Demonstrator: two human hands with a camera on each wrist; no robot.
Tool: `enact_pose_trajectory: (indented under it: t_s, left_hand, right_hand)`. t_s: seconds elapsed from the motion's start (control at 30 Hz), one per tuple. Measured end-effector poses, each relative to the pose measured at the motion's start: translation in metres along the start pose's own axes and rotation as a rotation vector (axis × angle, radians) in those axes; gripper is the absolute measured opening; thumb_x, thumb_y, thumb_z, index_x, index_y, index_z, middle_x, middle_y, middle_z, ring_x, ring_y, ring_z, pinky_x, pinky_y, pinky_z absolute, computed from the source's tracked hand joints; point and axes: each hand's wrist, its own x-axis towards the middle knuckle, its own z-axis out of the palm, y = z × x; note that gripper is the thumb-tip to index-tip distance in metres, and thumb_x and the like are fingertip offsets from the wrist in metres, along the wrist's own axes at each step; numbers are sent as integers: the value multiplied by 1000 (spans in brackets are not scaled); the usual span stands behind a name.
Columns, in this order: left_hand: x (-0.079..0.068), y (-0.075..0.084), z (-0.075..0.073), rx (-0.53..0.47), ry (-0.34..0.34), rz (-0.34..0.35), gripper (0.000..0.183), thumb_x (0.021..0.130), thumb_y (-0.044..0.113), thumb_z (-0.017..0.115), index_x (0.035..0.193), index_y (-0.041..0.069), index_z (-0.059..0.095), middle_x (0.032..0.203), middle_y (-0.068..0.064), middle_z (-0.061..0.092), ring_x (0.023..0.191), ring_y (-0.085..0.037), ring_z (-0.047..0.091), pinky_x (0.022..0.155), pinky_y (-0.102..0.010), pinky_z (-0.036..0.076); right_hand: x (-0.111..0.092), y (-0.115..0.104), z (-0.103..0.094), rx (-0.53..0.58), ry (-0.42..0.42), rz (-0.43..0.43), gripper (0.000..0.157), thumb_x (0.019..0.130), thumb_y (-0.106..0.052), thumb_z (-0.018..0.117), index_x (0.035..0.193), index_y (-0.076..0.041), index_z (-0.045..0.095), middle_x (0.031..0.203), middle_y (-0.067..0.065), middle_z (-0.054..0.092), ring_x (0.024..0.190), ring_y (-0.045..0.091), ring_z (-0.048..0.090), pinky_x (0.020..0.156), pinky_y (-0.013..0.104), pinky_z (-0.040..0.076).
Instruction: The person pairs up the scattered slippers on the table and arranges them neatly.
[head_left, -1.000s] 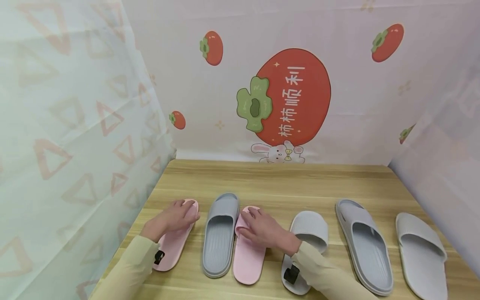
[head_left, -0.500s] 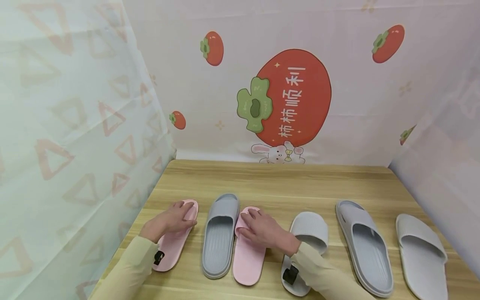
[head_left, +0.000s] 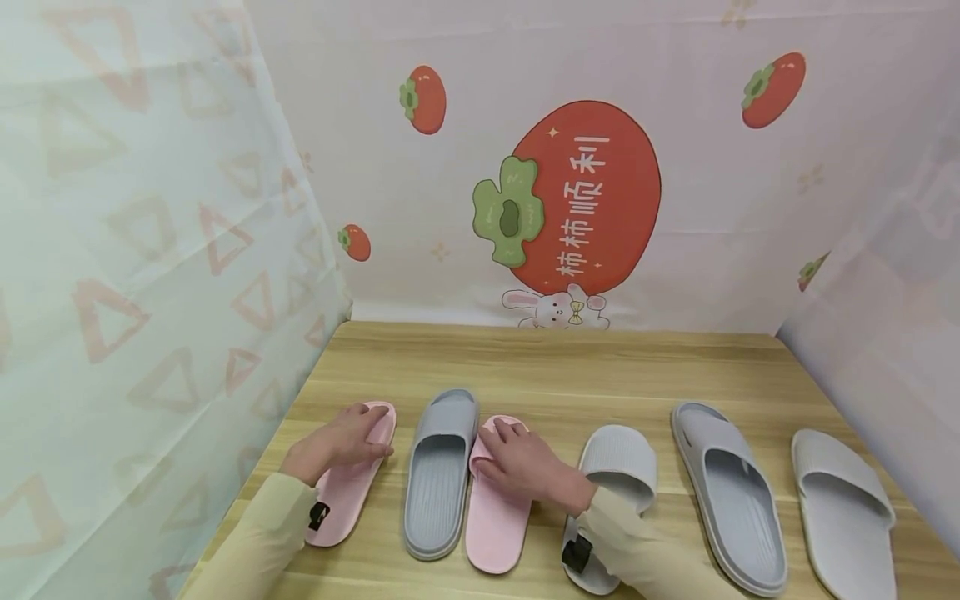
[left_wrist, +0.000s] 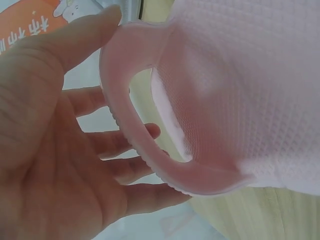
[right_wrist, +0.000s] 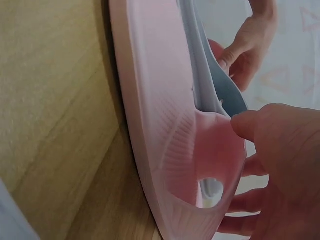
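Note:
In the head view my left hand (head_left: 347,437) rests over the strap of a pink slipper (head_left: 347,500) at the far left. Its thumb (left_wrist: 95,35) touches one side of the strap (left_wrist: 117,85), and the fairly straight fingers lie across the strap's outer face. My right hand (head_left: 525,462) lies over the strap of the other pink slipper (head_left: 495,533). The right wrist view has the thumb tip at the edge of this strap (right_wrist: 217,145), its fingers loosely extended beyond, partly hidden. Between the two pink slippers lies a blue-grey slipper (head_left: 435,492), close against the right one.
A light grey slipper (head_left: 618,450) lies partly under my right forearm. Farther right are another blue-grey slipper (head_left: 738,496) and a light grey one (head_left: 847,517). All sit on a wooden table (head_left: 562,367), with a printed cloth (head_left: 697,208) behind and at both sides.
Both hands stay almost in place on the pink slippers. The left thumb has drawn slightly inward toward its slipper; the slippers themselves have not visibly moved.

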Motion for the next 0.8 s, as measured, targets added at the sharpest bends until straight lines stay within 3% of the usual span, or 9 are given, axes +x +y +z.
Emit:
enact_pose_trajectory:
  t_s: [0.23,0.47,0.8]
  left_hand:
    - [0,2,6,-1,9,-26,82,79,35,80,145,5,43,140,-32,43,130,-52,40,103,-64,38]
    - [0,4,11,69,45,-27,77,79,31,79,143,3,45,135,-31,46,128,-53,41,101,-62,41]
    - [2,5,18,212,114,6,73,79,34,77,137,1,49,127,-32,50,120,-53,47,99,-62,42]
  right_hand:
    - [2,-8,6,-36,-15,72,53,101,-43,44,144,-12,47,143,24,49,128,44,49,95,58,46]
    - [6,-16,14,-83,12,140,54,99,-45,46,145,-16,47,141,24,50,122,44,52,89,61,47]
    - [3,-20,13,-123,46,138,53,99,-45,46,143,-16,49,138,22,53,119,43,53,85,59,48]
